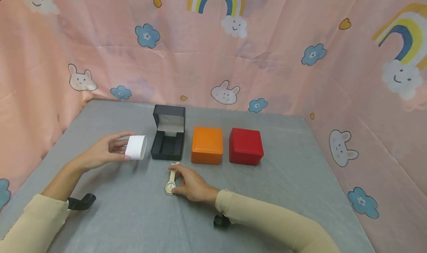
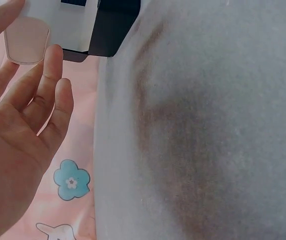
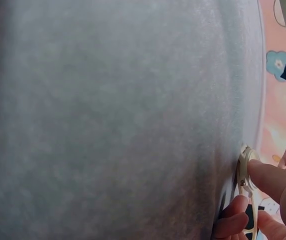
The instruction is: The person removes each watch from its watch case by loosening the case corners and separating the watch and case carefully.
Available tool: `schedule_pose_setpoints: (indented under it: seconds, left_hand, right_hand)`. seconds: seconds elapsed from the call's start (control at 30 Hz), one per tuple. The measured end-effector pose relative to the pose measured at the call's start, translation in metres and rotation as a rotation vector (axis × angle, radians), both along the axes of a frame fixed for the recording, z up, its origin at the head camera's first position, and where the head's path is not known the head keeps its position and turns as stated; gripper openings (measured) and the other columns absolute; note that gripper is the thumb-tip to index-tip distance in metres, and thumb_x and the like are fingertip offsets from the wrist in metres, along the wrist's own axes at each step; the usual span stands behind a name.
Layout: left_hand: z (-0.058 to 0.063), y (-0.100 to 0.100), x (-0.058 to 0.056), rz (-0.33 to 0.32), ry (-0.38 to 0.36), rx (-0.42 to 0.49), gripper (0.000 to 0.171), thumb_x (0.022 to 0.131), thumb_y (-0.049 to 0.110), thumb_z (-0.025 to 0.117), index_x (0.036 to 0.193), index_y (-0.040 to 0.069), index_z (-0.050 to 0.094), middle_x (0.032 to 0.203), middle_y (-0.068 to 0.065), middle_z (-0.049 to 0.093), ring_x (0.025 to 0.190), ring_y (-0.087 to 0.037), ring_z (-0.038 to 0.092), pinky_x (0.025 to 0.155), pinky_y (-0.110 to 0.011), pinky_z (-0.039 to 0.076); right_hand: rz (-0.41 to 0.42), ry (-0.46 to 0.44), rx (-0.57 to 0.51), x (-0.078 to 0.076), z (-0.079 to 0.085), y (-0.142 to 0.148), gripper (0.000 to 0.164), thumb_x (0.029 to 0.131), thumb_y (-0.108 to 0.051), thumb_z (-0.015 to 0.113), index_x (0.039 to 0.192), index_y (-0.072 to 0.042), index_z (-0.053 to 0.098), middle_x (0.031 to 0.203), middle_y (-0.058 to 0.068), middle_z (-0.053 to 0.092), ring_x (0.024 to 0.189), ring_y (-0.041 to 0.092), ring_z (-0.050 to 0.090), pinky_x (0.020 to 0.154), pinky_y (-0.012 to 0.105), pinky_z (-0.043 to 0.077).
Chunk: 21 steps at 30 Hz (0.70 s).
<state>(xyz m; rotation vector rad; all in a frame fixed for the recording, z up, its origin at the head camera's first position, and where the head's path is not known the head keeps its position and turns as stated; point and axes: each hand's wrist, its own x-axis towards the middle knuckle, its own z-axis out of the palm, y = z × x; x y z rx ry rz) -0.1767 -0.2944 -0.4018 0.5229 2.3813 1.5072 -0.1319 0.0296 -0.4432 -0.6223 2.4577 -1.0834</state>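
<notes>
My left hand (image 1: 111, 148) holds up a white watch cushion (image 1: 135, 147), a short rounded block, between thumb and fingertips above the table. In the left wrist view the cushion's pale end (image 2: 27, 42) faces the camera, while the little finger stays off it. Lower down, my right hand (image 1: 192, 183) grips a cream-strapped wristwatch (image 1: 170, 186) at the tabletop. The thumb is at the watch's round dial and the forefinger near the strap's far end. Just beyond the watch stands a black watch box (image 1: 168, 145), lid raised and pale lining showing.
An orange box (image 1: 207, 145) and a red box (image 1: 246, 146), both with lids down, stand in a row to the right of the black one. Grey cloth covers the table (image 1: 283, 193). A pink patterned curtain (image 1: 186, 67) hangs behind and at both sides.
</notes>
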Motion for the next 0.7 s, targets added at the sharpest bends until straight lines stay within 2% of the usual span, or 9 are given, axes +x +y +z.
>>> schedule_pose_setpoints:
  seconds: [0.23,0.4,0.7]
  left_hand:
    - [0.001,0.003,-0.002,-0.006,0.019,-0.017,0.076,0.088,0.008,0.077,0.152,-0.002,0.037,0.148,-0.033,0.048,0.108,0.006,0.063,0.084,-0.02,0.055]
    - [0.001,0.005,-0.002,-0.007,0.031,-0.041,0.075,0.089,0.01,0.076,0.152,0.001,0.038,0.149,-0.032,0.048,0.11,0.01,0.06,0.086,-0.019,0.055]
    - [0.007,0.012,-0.015,-0.049,0.049,0.01,0.07,0.088,0.004,0.075,0.149,-0.001,0.04,0.147,-0.033,0.049,0.112,0.006,0.062,0.088,-0.02,0.055]
  right_hand:
    - [0.002,0.0,0.013,0.001,0.0,0.001,0.067,0.086,-0.011,0.08,0.146,-0.022,0.052,0.127,0.006,0.059,0.064,0.002,0.05,0.06,0.018,0.044]
    - [-0.003,-0.006,-0.003,0.002,-0.002,0.002,0.066,0.086,-0.01,0.08,0.145,-0.023,0.053,0.127,0.006,0.052,0.066,0.002,0.05,0.061,0.016,0.045]
    - [0.018,-0.01,-0.054,-0.002,0.0,0.005,0.067,0.086,-0.007,0.079,0.146,-0.02,0.052,0.128,0.008,0.055,0.065,0.003,0.05,0.06,0.016,0.045]
